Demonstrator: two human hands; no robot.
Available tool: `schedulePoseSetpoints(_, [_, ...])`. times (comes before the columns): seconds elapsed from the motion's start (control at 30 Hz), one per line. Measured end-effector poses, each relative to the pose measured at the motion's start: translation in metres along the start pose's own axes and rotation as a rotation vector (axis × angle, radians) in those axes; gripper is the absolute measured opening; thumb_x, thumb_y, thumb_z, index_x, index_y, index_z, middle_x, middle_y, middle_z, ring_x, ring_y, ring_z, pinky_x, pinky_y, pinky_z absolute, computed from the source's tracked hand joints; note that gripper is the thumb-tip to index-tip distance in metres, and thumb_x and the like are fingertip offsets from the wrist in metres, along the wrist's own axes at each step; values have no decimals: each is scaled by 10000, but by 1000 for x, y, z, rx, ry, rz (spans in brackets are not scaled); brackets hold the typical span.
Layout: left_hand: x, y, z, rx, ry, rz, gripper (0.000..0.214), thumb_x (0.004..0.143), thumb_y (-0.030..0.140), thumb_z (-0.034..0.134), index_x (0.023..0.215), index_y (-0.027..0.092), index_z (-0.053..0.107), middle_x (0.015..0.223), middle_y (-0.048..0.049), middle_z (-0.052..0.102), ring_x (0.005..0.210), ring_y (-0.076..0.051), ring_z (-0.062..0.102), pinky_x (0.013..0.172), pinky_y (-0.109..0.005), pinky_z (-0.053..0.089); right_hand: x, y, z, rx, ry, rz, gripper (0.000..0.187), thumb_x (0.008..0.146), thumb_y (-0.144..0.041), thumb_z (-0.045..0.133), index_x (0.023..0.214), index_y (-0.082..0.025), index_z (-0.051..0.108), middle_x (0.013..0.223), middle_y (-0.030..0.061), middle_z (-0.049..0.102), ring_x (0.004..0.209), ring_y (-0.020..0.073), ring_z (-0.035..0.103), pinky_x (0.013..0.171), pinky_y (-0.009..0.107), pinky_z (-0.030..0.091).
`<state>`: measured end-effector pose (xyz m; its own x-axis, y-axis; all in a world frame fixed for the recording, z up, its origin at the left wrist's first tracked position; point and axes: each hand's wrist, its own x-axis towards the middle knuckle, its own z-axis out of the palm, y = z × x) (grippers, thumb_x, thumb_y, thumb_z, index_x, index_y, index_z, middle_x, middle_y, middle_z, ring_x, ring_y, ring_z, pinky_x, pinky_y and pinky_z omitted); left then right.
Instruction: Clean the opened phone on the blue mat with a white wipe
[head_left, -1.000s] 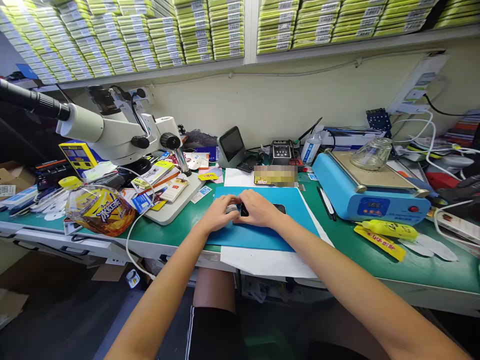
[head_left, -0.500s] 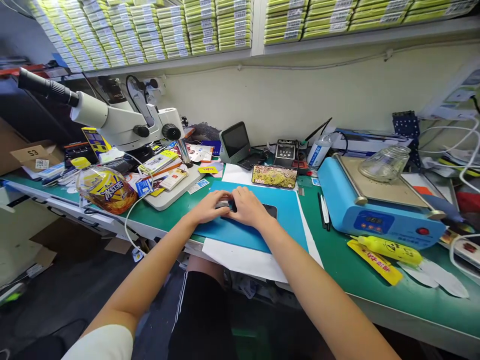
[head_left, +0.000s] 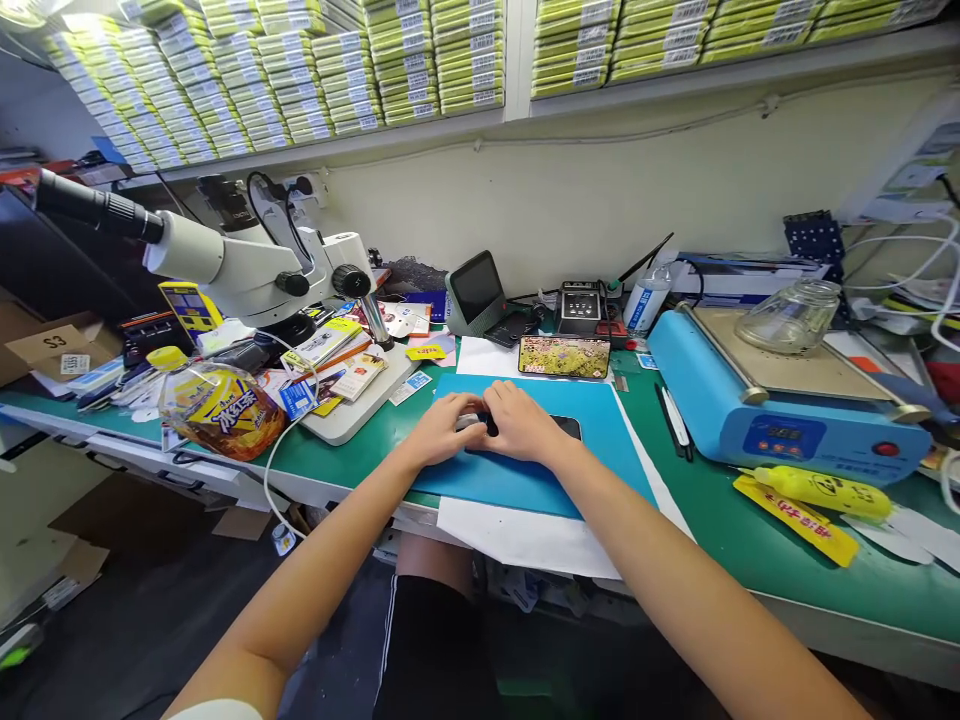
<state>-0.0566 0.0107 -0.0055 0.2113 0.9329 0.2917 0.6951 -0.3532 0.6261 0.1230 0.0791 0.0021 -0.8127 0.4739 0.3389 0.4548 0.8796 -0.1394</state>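
A dark smartphone point(head_left: 568, 427) lies flat on the blue mat point(head_left: 540, 490), its left part covered by my right hand point(head_left: 519, 425). That hand's fingers are curled and pressed together at the phone's left end. My left hand point(head_left: 444, 430) is closed beside it, with thumb and fingers around a small grey piece point(head_left: 467, 421), too hidden to name. The fingertips of both hands nearly meet. Behind the mat, another phone point(head_left: 565, 357) stands on its long side with a lit, colourful screen.
At left stand a microscope point(head_left: 255, 265) and a bottle of brown drink point(head_left: 221, 408). A blue heating plate machine point(head_left: 780, 425) with a glass jar point(head_left: 791, 315) on top is at right. Black and white tools point(head_left: 673, 422) and a yellow tube point(head_left: 821, 490) lie near it.
The view has shifted, so the bench and hands appear farther right. Both hands stay close together at the phone's left end, with only slight finger movement.
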Motion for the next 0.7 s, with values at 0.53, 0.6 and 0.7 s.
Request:
schedulePoseSetpoints(0.53, [-3, 0, 1, -66, -16, 12, 334, 921, 353, 591, 1231, 229, 612, 1237, -83, 676, 1184, -291, 604, 1040, -444, 458, -3, -4, 0, 7, 11, 40, 409, 849, -585, 633, 901, -197, 511, 948, 94, 567, 828, 237, 482, 685, 342, 385])
schedulePoseSetpoints(0.6, [-3, -1, 1, -78, -20, 12, 335, 922, 355, 595, 1231, 228, 607, 1254, -86, 669, 1193, -292, 602, 1046, -448, 459, -3, -5, 0, 6, 14, 45, 378, 863, -555, 625, 916, -197, 517, 949, 93, 568, 832, 239, 482, 688, 345, 385])
schedulePoseSetpoints(0.7, [-4, -3, 3, -100, -22, 9, 354, 938, 358, 580, 1264, 219, 576, 1305, -100, 642, 1209, -283, 605, 1058, -443, 463, -4, -6, 1, 1, 22, 50, 360, 882, -538, 606, 939, -192, 527, 962, 98, 575, 844, 243, 488, 708, 356, 392])
